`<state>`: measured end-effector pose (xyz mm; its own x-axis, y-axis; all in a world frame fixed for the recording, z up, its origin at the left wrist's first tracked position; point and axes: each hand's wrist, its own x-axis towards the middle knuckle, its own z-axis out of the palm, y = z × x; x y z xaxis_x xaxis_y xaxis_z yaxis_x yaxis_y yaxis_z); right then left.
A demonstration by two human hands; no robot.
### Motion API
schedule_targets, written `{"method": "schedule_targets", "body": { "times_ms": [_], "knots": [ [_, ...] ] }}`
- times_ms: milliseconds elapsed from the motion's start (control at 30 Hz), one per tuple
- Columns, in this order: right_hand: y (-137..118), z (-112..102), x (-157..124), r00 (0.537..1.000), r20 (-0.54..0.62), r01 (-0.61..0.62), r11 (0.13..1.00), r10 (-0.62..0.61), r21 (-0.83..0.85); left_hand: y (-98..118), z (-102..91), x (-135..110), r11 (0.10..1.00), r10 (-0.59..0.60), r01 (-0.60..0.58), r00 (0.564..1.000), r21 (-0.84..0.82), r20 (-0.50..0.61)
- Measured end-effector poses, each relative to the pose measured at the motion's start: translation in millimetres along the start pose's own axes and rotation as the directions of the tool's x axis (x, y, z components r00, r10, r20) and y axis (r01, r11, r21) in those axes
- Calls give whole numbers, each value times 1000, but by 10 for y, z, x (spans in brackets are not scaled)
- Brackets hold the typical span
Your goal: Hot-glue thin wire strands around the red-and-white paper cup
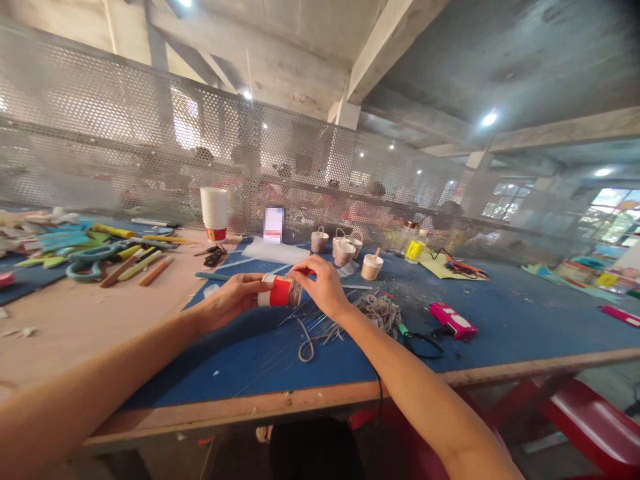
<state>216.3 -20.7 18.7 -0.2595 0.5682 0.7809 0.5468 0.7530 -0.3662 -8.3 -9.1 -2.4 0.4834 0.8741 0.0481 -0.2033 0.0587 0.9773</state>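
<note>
My left hand point(234, 299) is closed around a red and white paper cup point(281, 292), which lies tilted on its side above the blue table mat. Grey-brown cord point(296, 293) is wound about the cup's right end. At that end the fingers of my right hand point(324, 285) are pinched together on the cord; the exact grip is partly hidden. A loose cord tail point(306, 347) curls on the mat below. Right of it lie a heap of cord point(383, 313) and several thin clear sticks point(320, 327).
Several cord-wrapped cups point(344, 253) stand behind my hands, beside a cup with a wooden stick point(371, 268). Farther left are a stack of paper cups point(214, 210), a phone point(273, 225) and scissors point(93, 262). A pink glue gun point(453, 320) lies right. Perforated panel point(150, 147) behind.
</note>
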Motion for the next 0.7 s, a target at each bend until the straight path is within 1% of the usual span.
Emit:
{"method": "schedule_targets", "body": {
  "times_ms": [100,333,533,700],
  "knots": [
    [37,14,-3,999,-21,-36,998,37,59,12,16,-12,1000,-10,10,1000,8,-8],
    [82,34,-8,990,6,-139,981,139,133,27,28,-34,1000,-21,21,1000,19,-11],
    [107,38,-13,986,20,-169,968,168,185,37,45,-45,1000,-21,21,1000,2,-22],
    [123,39,-10,975,41,-222,957,218,187,52,67,-65,1000,-27,27,999,13,-21]
  ]
}}
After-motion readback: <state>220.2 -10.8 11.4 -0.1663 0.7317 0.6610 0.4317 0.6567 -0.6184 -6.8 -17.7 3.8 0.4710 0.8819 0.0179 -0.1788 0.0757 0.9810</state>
